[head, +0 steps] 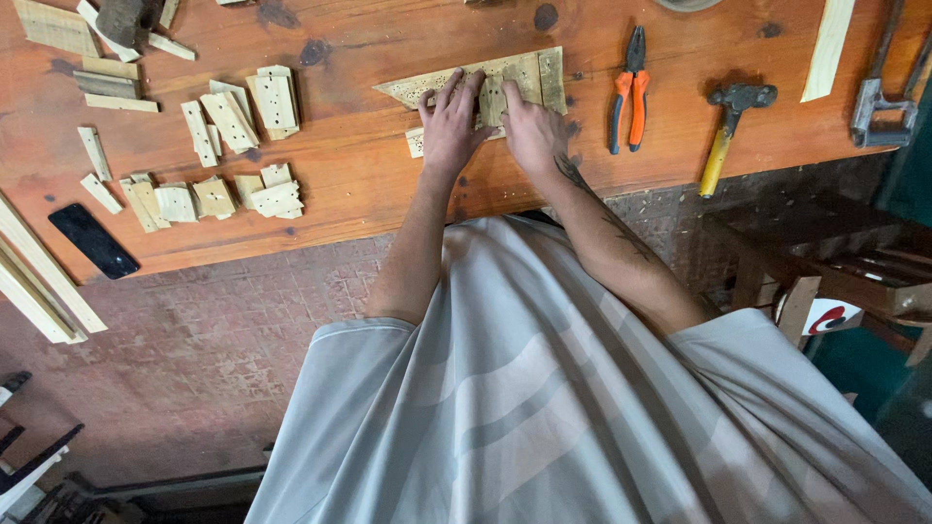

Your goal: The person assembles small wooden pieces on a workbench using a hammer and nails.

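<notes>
At bench centre, left hand (449, 121) and right hand (532, 128) press flat, fingers spread, on a small block (492, 100) atop the patterned panel (524, 73). Positioning appears underway; pliers (631, 89) lie at three o'clock. Next move likely calls for steady alignment.

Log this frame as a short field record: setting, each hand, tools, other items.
setting: wooden workbench, seen from above
left hand: flat on a pale patterned wooden panel
right hand: pressing the same panel beside it
grip: both hands press with fingers spread, nothing lifted
tools: orange-handled pliers, yellow-handled hammer, both to the right
other items: small cut wood pieces to the left, dark phone near the bench edge
</notes>
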